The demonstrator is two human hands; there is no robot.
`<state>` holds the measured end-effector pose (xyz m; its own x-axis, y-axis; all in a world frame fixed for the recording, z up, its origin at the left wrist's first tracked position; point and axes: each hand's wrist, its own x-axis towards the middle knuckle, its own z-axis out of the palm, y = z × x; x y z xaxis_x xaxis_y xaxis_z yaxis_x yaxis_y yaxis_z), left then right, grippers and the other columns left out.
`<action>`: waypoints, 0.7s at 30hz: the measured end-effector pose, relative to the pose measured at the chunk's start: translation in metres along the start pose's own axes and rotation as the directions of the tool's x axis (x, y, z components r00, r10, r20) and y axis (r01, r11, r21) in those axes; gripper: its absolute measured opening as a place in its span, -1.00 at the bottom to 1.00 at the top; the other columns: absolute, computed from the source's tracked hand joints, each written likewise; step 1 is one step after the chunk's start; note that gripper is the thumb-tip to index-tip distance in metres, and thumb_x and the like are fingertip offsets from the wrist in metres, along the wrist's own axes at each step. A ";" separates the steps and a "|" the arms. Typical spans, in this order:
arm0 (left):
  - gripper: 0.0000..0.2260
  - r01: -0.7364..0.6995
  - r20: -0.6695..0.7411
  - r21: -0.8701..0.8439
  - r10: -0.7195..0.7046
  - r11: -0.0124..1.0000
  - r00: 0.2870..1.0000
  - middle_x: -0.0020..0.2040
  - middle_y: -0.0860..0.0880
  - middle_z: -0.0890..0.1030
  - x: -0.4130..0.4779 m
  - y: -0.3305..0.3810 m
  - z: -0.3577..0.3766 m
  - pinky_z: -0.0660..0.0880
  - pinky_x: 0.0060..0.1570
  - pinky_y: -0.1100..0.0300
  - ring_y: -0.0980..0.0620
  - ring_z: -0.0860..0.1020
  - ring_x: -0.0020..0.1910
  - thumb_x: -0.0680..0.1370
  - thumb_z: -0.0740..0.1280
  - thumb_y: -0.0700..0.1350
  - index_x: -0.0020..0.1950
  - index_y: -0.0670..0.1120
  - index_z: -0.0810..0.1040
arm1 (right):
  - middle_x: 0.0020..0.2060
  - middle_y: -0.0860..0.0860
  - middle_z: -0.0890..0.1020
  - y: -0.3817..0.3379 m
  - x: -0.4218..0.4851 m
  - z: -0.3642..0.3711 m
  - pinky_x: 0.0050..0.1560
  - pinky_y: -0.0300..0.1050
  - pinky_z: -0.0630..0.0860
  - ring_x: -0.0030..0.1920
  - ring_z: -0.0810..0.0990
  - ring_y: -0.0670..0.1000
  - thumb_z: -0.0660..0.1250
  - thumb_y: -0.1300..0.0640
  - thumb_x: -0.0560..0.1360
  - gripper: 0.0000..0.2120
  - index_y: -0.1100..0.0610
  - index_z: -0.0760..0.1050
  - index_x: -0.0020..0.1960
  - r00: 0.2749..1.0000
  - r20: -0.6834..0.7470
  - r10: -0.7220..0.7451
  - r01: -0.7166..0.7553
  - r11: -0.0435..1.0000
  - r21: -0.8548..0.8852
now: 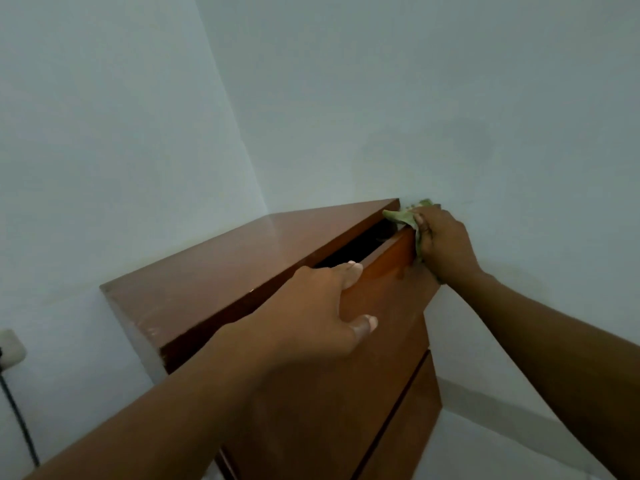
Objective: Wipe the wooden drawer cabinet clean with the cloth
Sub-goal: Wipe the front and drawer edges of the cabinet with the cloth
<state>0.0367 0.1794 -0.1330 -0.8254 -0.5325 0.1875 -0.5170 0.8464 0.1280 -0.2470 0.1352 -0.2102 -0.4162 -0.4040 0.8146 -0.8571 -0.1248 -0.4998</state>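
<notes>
Wiping's midway I'd say: right hand [441, 242] clutches crumpled green cloth [406, 216] on the top drawer's [377, 289] corner, left hand [323, 306] grips its edge, lower fronts of the reddish-brown wooden drawer cabinet [221, 258] still to go.

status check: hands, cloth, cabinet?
Left hand gripping top drawer front edge, drawer slightly open. Right hand holding green cloth against drawer's far corner. Cabinet top bare, nothing in the way.

A plain room in a home, likely a bedroom. A reddish-brown wooden drawer cabinet [221, 271] stands in a corner of bare pale walls [381, 98], and a white wall socket [12, 348] with a dark cable [20, 420] sits low at the left.
</notes>
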 end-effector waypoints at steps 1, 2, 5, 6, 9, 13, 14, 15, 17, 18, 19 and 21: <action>-0.27 -0.003 0.000 -0.019 0.003 1.000 1.000 0.56 0.17 0.19 0.000 -0.001 0.002 0.51 0.17 0.22 0.12 0.53 0.24 0.53 0.32 0.22 0.59 0.10 0.04 | 0.02 0.20 0.64 0.007 0.008 0.002 -0.02 -0.18 0.34 0.01 0.56 0.19 0.12 0.20 0.63 -0.74 0.21 0.57 0.13 0.999 0.003 0.047 -0.046 0.999 -0.022; -0.25 -0.006 0.000 -0.028 0.006 1.000 1.000 0.57 0.17 0.16 0.000 -0.003 0.003 0.49 0.25 0.14 0.11 0.49 0.30 0.52 0.32 0.24 0.59 0.11 0.02 | -0.01 0.20 0.64 0.014 0.016 0.003 -0.06 -0.15 0.35 0.00 0.57 0.21 0.12 0.21 0.61 -0.75 0.23 0.57 0.08 0.995 0.003 0.098 -0.097 0.995 -0.029; -0.22 -0.013 0.007 -0.034 0.014 0.999 1.000 0.58 0.17 0.13 0.001 -0.006 0.004 0.40 0.37 0.03 0.09 0.27 0.49 0.51 0.33 0.25 0.59 0.13 -0.03 | -0.07 0.19 0.63 0.008 0.029 0.000 -0.13 -0.12 0.39 -0.06 0.59 0.20 0.09 0.25 0.61 -0.74 0.29 0.56 -0.01 0.957 -0.091 0.274 -0.274 0.962 0.016; -0.21 -0.015 0.011 -0.031 0.015 0.999 1.000 0.58 0.17 0.12 0.002 -0.006 0.004 0.38 0.39 0.04 0.09 0.24 0.50 0.51 0.33 0.24 0.59 0.13 -0.04 | -0.08 0.16 0.62 -0.002 0.024 0.000 -0.14 -0.17 0.38 -0.06 0.59 0.17 0.09 0.25 0.63 -0.73 0.28 0.55 -0.01 0.944 -0.141 0.299 -0.294 0.954 0.055; -0.20 -0.021 0.009 0.005 0.021 1.000 1.000 0.59 0.18 0.07 0.006 -0.008 0.005 0.33 0.41 0.12 0.12 0.18 0.52 0.52 0.32 0.24 0.59 0.12 -0.07 | -0.04 -0.02 0.56 -0.047 -0.022 0.006 -0.07 -0.26 0.40 -0.03 0.56 0.03 0.12 0.23 0.64 -0.79 0.19 0.54 0.08 0.979 -0.188 0.083 -0.046 0.980 0.192; -0.18 -0.025 0.029 0.073 0.023 0.997 0.999 0.59 0.21 0.02 0.008 -0.015 0.003 0.30 0.41 0.17 0.13 0.13 0.53 0.50 0.31 0.29 0.59 0.13 -0.08 | 0.20 0.05 0.60 -0.053 -0.057 0.027 0.38 -0.08 0.41 0.28 0.51 0.01 0.11 0.16 0.62 -0.67 0.21 0.53 0.26 0.964 -0.103 -0.244 0.262 0.935 0.240; -0.18 -0.016 0.037 0.060 0.013 0.998 0.999 0.59 0.21 0.02 0.009 -0.017 0.002 0.33 0.39 0.15 0.12 0.15 0.53 0.49 0.31 0.29 0.59 0.13 -0.07 | 0.19 0.11 0.62 -0.045 -0.047 0.029 0.36 0.01 0.44 0.27 0.53 0.07 0.09 0.12 0.63 -0.65 0.22 0.54 0.26 0.976 -0.080 -0.202 0.215 0.952 0.219; -0.19 -0.003 0.047 0.044 0.001 0.999 0.999 0.59 0.22 0.02 0.009 -0.018 0.002 0.36 0.37 0.14 0.12 0.17 0.52 0.49 0.31 0.29 0.59 0.14 -0.07 | 0.17 0.16 0.63 -0.036 -0.036 0.031 0.31 0.08 0.48 0.23 0.55 0.13 0.08 0.09 0.63 -0.63 0.23 0.54 0.24 0.990 -0.062 -0.130 0.140 0.971 0.193; -0.19 0.021 0.057 0.016 -0.022 1.000 0.998 0.58 0.25 0.00 0.009 -0.020 0.001 0.31 0.34 0.18 0.13 0.16 0.52 0.50 0.32 0.27 0.59 0.17 -0.09 | 0.10 0.19 0.64 -0.015 -0.014 0.032 0.21 -0.03 0.49 0.13 0.59 0.20 0.10 0.15 0.63 -0.67 0.26 0.55 0.21 0.996 -0.079 -0.036 0.046 0.990 0.131; -0.19 0.021 0.056 0.009 -0.021 1.000 0.998 0.58 0.26 -0.01 0.008 -0.021 0.000 0.28 0.35 0.20 0.15 0.14 0.52 0.50 0.32 0.27 0.59 0.18 -0.11 | 0.05 0.18 0.64 -0.005 -0.004 0.031 0.15 -0.14 0.45 0.07 0.59 0.19 0.12 0.21 0.62 -0.71 0.27 0.57 0.17 0.996 -0.090 -0.017 0.026 0.995 0.097; -0.18 0.014 0.052 0.007 -0.014 1.000 0.999 0.58 0.27 -0.02 0.009 -0.020 0.000 0.26 0.38 0.20 0.17 0.12 0.53 0.50 0.33 0.26 0.59 0.17 -0.11 | 0.00 0.14 0.64 0.004 0.007 0.029 0.07 -0.21 0.39 0.01 0.58 0.17 0.14 0.25 0.61 -0.73 0.27 0.58 0.14 0.996 -0.088 -0.003 0.008 0.998 0.064; -0.18 -0.003 0.047 0.011 0.002 1.000 0.999 0.58 0.27 -0.03 0.008 -0.020 0.000 0.24 0.44 0.17 0.20 0.08 0.53 0.50 0.33 0.26 0.59 0.17 -0.11 | -0.09 0.13 0.63 0.020 0.026 0.027 -0.10 -0.18 0.34 -0.08 0.56 0.17 0.10 0.23 0.62 -0.73 0.26 0.57 0.03 0.997 -0.055 0.047 -0.047 0.999 0.006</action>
<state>0.0401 0.1577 -0.1342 -0.8363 -0.5295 0.1423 -0.5169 0.8480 0.1172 -0.2669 0.0981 -0.2066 -0.4721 -0.3590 0.8052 -0.8349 -0.1112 -0.5391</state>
